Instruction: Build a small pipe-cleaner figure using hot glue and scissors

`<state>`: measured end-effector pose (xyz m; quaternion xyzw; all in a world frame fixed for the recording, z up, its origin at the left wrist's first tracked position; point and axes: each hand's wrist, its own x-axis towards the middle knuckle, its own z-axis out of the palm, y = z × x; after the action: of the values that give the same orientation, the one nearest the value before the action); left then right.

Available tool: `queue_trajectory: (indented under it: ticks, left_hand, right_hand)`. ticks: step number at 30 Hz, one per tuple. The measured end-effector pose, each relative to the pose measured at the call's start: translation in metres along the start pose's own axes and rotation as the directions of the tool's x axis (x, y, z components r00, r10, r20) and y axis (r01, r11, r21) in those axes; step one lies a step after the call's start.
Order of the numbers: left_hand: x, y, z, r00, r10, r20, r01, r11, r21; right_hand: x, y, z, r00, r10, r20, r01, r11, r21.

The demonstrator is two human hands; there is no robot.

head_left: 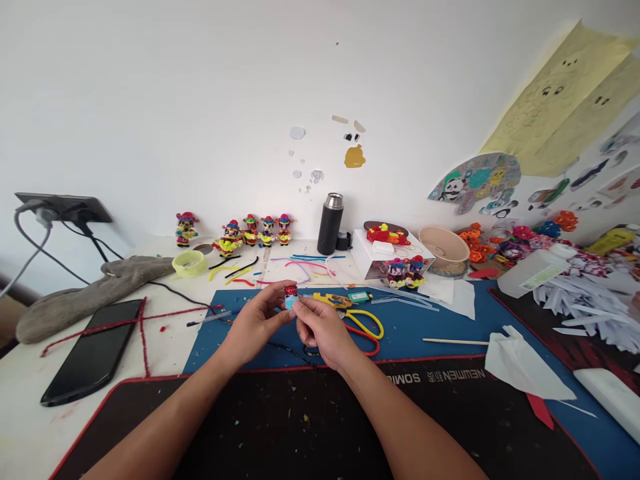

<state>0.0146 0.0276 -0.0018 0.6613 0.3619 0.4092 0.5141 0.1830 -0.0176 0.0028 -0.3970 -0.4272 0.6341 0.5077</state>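
Both hands meet above the blue mat (200, 347), around a small red and light-blue piece (291, 298). My left hand (257, 323) pinches it from the left between thumb and fingers. From the right, my right hand (325, 330) has its thumb and forefinger closed on the lower, blue part; its other fingers are curled under. Just behind my right hand lie yellow pliers (333, 301), and scissors with a yellow and red handle (373, 323) are beside it.
Small figures (230, 239) stand along the wall, near a black bottle (331, 225) and coloured pipe cleaners. A phone (95, 350) lies left. At right are a white box (367, 257), a bowl (443, 247), a stick (455, 341) and tissue (525, 367).
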Motion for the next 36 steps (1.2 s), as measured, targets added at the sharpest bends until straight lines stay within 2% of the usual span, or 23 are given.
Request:
queue_trajectory:
  ticks: [13,23,31,36]
  left_hand:
    - [-0.0038,-0.0058,-0.0005,0.999,0.031,0.023,-0.034,0.988,0.152]
    - [-0.0012,-0.0058,-0.0007,1.000,0.012,0.019,-0.013,0.997,0.076]
    - [-0.0014,-0.0048,0.0006,1.000,0.026,-0.002,-0.025,0.995,0.100]
    - [0.0001,-0.0024,0.0001,1.000,0.000,0.016,0.000,1.000,-0.007]
  right_hand:
    - [0.0018,0.0028,-0.0008,1.000,0.015,-0.014,-0.015,0.999,-0.037]
    - [-0.0003,-0.0002,0.0002,1.000,0.008,-0.008,-0.008,0.998,-0.059]
    - [0.0008,0.0023,-0.0029,1.000,-0.006,-0.013,0.005,0.996,-0.089]
    - [0.0008,0.0009,-0.0017,1.000,0.008,-0.014,-0.009,0.999,-0.041]
